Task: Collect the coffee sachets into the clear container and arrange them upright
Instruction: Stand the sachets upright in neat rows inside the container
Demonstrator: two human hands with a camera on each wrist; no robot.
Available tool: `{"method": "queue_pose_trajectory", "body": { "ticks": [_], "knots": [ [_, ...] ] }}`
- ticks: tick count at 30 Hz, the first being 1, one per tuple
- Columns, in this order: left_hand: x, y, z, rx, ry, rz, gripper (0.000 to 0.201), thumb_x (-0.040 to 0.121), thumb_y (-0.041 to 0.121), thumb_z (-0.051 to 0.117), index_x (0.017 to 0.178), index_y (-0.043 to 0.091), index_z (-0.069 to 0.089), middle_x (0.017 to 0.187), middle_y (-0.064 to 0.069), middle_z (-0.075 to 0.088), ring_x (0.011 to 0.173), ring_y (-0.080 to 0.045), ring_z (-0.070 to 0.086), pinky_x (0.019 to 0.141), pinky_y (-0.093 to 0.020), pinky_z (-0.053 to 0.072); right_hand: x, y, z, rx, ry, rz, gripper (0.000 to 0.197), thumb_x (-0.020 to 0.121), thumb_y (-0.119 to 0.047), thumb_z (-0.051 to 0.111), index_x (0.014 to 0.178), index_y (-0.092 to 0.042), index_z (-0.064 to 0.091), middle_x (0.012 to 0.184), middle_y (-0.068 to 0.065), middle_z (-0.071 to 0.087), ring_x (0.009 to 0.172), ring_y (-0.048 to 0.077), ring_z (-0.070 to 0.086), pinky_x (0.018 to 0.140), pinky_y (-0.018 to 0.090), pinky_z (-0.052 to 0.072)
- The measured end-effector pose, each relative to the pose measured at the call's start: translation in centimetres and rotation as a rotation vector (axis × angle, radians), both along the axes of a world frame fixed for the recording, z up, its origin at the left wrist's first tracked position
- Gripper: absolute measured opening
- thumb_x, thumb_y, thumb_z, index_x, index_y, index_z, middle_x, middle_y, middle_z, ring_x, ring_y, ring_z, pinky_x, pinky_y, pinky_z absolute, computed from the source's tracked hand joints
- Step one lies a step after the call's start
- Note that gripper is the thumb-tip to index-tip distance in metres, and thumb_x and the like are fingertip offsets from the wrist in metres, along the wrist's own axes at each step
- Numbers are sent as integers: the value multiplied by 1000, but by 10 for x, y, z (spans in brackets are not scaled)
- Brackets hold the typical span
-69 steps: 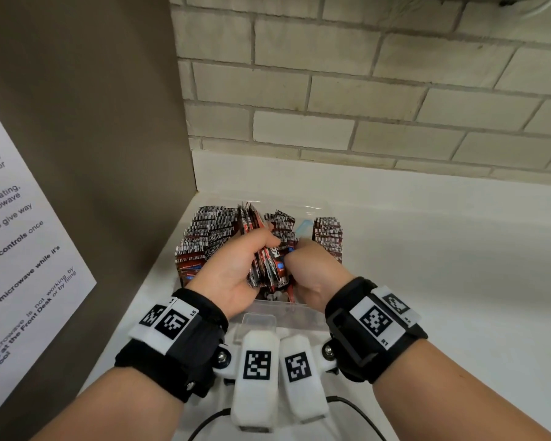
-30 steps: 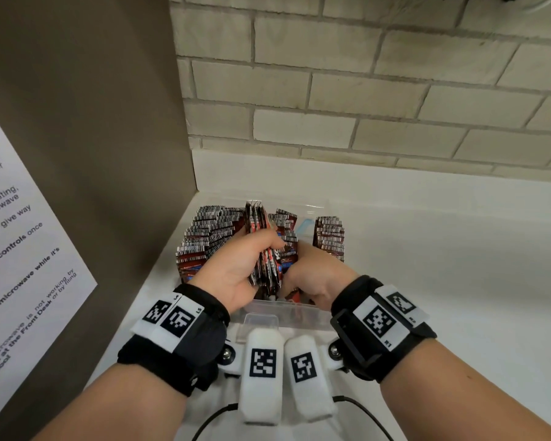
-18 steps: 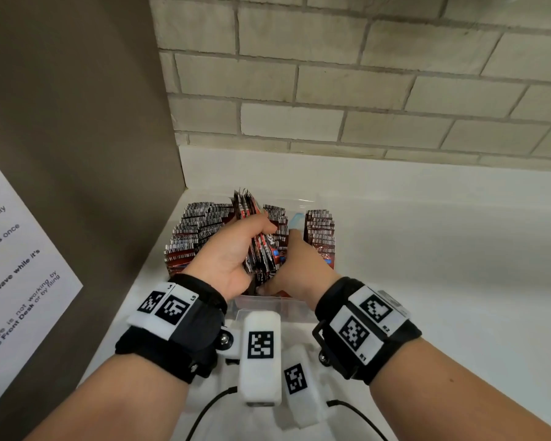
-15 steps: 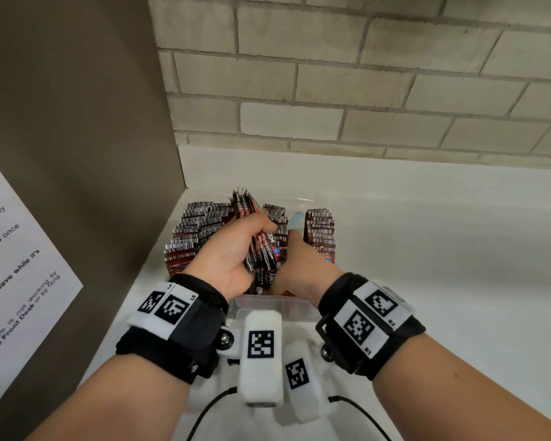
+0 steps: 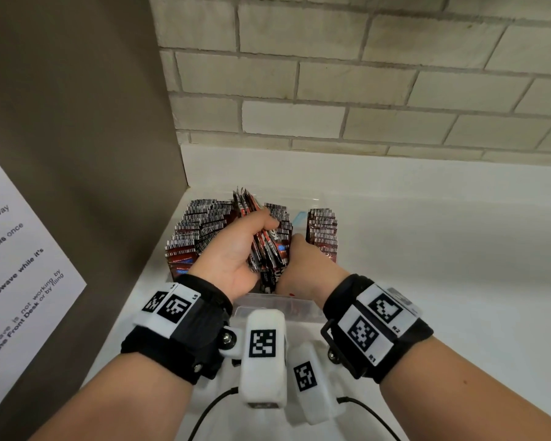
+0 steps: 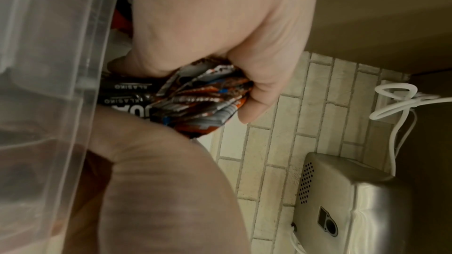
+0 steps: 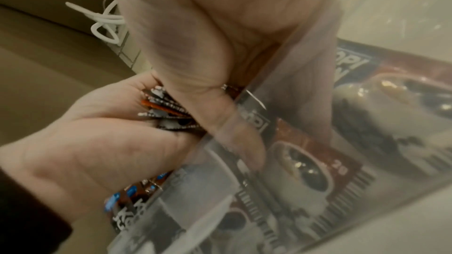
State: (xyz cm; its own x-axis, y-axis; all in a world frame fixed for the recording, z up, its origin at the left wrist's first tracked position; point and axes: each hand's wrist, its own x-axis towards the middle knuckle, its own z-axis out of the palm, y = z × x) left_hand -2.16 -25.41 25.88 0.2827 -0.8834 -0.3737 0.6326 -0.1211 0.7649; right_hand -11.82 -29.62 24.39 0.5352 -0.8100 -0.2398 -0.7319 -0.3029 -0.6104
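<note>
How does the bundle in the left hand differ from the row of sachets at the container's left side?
The bundle is gripped in the left hand; the left row stands free in the container. The bundle leans and fans out loosely, sticking up above the others; the row is packed upright and even. The bundle sits mid-container beside the right hand; the row runs along the left wall. Both look like the same red-brown sachets.

Black wristbands (image 5: pixel 185 342), checkered white tags (image 5: pixel 368 329)
</note>
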Motion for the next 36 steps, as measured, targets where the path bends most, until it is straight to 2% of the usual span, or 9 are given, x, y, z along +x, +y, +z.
{"method": "queue_pose_trajectory", "body": {
  "ticks": [2, 7, 10, 17, 22, 25, 28, 32, 36],
  "knots": [
    [1, 0, 1, 18, -17, -8, 16, 88, 2, 53, 77, 11, 61, 77, -11, 62, 69, -26, 60, 69, -34, 49, 1, 2, 1, -29, -23, -16, 39, 82, -5, 63, 106, -10, 33, 76, -6, 41, 87, 21, 55, 71, 26, 39],
    [6, 0, 5, 30, -23, -20, 18, 88, 1, 54, 81, 15, 61, 70, -7, 64, 64, -23, 61, 63, -30, 51, 0, 6, 0, -55, -65, -19, 66, 78, -9, 71, 128, -5, 28, 83, -7, 47, 89, 21, 55, 70, 26, 39],
    [6, 0, 7, 28, -18, -18, 18, 89, 0, 52, 78, 13, 59, 69, -8, 62, 65, -23, 59, 65, -32, 49, 0, 7, -1, -41, -76, 0, 63, 78, -10, 72, 125, -4, 30, 94, 1, 51, 102, 26, 60, 71, 24, 39],
    [3, 0, 6, 8, -21, 12, 24, 90, 1, 51, 69, 11, 57, 58, -7, 61, 51, -20, 60, 59, -30, 50, -1, 2, -3, 31, -148, -40, 59, 75, 2, 67, 120, -4, 31, 78, -5, 46, 76, 17, 52, 49, 19, 35],
    [6, 3, 5, -1, -12, -6, 23, 90, 1, 49, 71, 11, 57, 61, -8, 62, 56, -22, 61, 60, -30, 50, 0, 1, -8, 46, -181, -22, 49, 77, 5, 62, 108, -10, 28, 79, -2, 48, 72, 16, 54, 50, 19, 37],
    [6, 3, 4, -1, -7, -3, 21, 90, 0, 50, 73, 12, 56, 66, -8, 59, 62, -22, 58, 62, -32, 48, 1, 1, -9, 54, -189, -6, 47, 79, 3, 61, 106, -11, 25, 77, -4, 45, 63, 7, 48, 47, 17, 33],
    [6, 2, 4, 8, -9, -3, 20, 89, 0, 50, 75, 11, 57, 61, -7, 61, 55, -21, 60, 56, -29, 51, 2, 0, -8, 111, -222, -12, 50, 80, 2, 61, 114, -10, 25, 79, -2, 48, 65, 11, 50, 52, 21, 37],
    [7, 2, 3, -9, 3, -10, 18, 89, -1, 49, 77, 11, 57, 76, -12, 62, 68, -25, 61, 68, -35, 52, 0, -4, -5, 152, -265, -61, 57, 80, 1, 60, 126, -7, 27, 84, 2, 49, 74, 17, 51, 60, 26, 40],
    [10, 3, 2, -8, 14, 9, 20, 88, 0, 51, 78, 15, 59, 77, -10, 64, 67, -25, 64, 64, -33, 53, -3, -5, -5, 195, -294, -50, 92, 81, 6, 53, 150, -14, -3, 93, 3, 53, 71, 13, 51, 49, 19, 36]
  ]
}}
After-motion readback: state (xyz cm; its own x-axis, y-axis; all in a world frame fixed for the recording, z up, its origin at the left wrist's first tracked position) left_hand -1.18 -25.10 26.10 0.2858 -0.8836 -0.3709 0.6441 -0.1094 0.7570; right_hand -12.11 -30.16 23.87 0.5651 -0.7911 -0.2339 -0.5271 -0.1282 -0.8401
